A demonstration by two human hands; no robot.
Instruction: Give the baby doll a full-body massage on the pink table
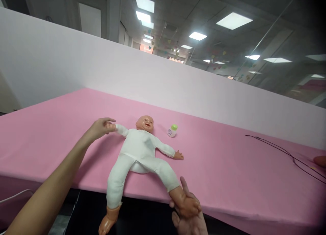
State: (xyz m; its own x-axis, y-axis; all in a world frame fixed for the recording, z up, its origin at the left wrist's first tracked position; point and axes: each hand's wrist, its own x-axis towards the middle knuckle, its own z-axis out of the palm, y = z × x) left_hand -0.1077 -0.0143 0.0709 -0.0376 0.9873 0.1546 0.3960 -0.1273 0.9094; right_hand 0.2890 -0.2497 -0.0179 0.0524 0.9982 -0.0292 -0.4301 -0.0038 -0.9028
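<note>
A baby doll (139, 143) with a white cloth body lies on its back on the pink-covered table, its lower legs hanging past the near edge. My left hand (99, 129) pinches the doll's small hand at the left, with that arm stretched out sideways. Under the doll's foot (187, 206) at the lower right is my right hand (192, 224), cupped around it with one finger stretched along the ankle. The doll's other foot (110, 220) dangles free. Close to its head stands a small clear jar (172, 131) with a green lid.
The pink cloth (229, 170) covers the table. A white partition (165, 82) rises along the back. Thin black cords (282, 150) lie at the right, near a brownish object (320, 161) cut off by the frame. A white cable (16, 195) shows at the lower left.
</note>
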